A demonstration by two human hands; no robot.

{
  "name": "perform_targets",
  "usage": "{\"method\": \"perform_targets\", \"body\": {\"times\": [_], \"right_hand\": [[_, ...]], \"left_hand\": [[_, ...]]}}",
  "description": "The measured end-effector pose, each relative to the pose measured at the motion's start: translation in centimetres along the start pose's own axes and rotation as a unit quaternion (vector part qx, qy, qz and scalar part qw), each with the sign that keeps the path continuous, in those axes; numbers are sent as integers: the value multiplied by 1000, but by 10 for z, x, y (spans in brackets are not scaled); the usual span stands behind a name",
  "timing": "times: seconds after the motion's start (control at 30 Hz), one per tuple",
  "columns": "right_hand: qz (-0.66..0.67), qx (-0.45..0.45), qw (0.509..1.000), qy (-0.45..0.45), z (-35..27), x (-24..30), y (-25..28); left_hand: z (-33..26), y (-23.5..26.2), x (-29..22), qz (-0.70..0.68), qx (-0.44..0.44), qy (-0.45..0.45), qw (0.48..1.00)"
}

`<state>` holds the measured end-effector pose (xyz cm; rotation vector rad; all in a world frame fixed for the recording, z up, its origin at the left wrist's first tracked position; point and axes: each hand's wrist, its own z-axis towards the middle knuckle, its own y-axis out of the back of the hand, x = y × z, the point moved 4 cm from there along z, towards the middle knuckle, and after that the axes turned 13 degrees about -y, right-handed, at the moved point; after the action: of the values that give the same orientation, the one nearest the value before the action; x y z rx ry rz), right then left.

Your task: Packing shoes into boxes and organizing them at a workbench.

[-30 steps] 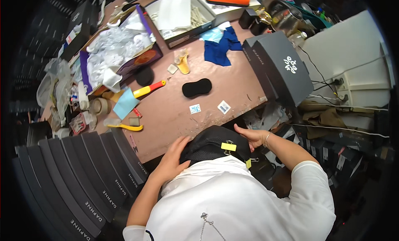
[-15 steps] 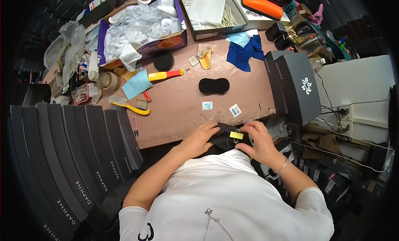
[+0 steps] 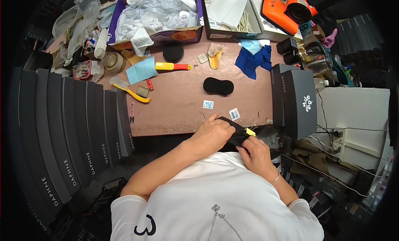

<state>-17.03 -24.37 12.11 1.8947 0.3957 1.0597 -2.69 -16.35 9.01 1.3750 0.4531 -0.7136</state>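
At the table's front edge, close to my body, I hold a black item (image 3: 239, 137) with a small bright yellow piece (image 3: 250, 132) at its right end. Its kind cannot be told, as my fingers cover much of it. My left hand (image 3: 213, 133) is closed over its left part. On the right end, just below the yellow piece, the curled fingers of my right hand (image 3: 257, 154) grip it. A black oblong pad (image 3: 218, 86) lies on the table beyond my hands, with two small printed square stickers (image 3: 208, 104) nearer to me.
Dark shoeboxes (image 3: 62, 133) line the left; more boxes (image 3: 301, 104) stand right. A yellow-handled brush (image 3: 132, 91), a red-and-yellow-handled tool (image 3: 172, 66), and blue cloth (image 3: 252, 60) lie on the table (image 3: 174, 112). Behind are a purple carton (image 3: 156, 44) of white wrapping and an orange heat-gun-like tool (image 3: 279, 16).
My hands have turned the black item, so its yellow piece now shows farther right and smaller. The left hand has shifted right over it. The whole view has shifted slightly.
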Motion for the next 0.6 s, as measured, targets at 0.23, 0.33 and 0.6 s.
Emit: {"method": "perform_targets", "body": {"times": [0.23, 0.33, 0.6], "right_hand": [[17, 41, 999, -4, 3, -5, -5], [64, 81, 992, -77, 8, -19, 5], [100, 142, 981, -87, 53, -41, -9]], "left_hand": [[-15, 1, 7, -121, 28, 70, 990], [-30, -29, 23, -116, 19, 85, 989], [-28, -20, -1, -56, -63, -13, 996]]}}
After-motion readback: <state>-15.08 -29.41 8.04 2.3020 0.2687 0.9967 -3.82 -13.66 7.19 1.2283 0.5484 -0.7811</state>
